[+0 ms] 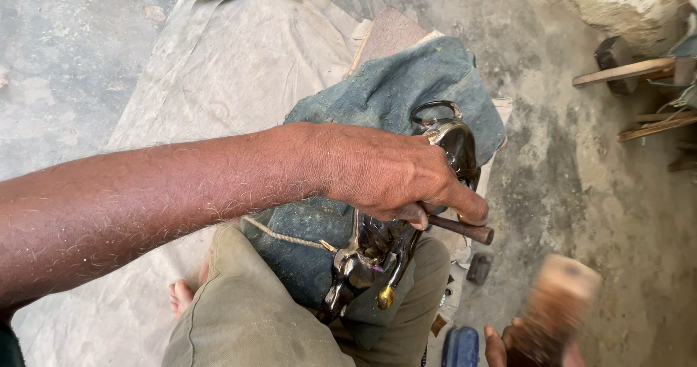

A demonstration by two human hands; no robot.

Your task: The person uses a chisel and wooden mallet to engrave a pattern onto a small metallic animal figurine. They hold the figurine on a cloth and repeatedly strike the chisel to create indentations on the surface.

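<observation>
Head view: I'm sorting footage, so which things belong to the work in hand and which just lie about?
In use: left hand gripping metal rod; dark metal figure; blue cloth; right hand with blurred wooden mallet.
Lying about: hammer; wooden sticks; grey sheet.

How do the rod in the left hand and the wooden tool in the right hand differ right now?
The rod is thin, dark and sharp in the picture, pinched in the left hand over the shiny metal piece. The wooden tool is thicker, light brown and motion-blurred, held by the right hand low at the frame edge, away from the metal piece. Both are gripped at one end, each by one bare hand.
</observation>
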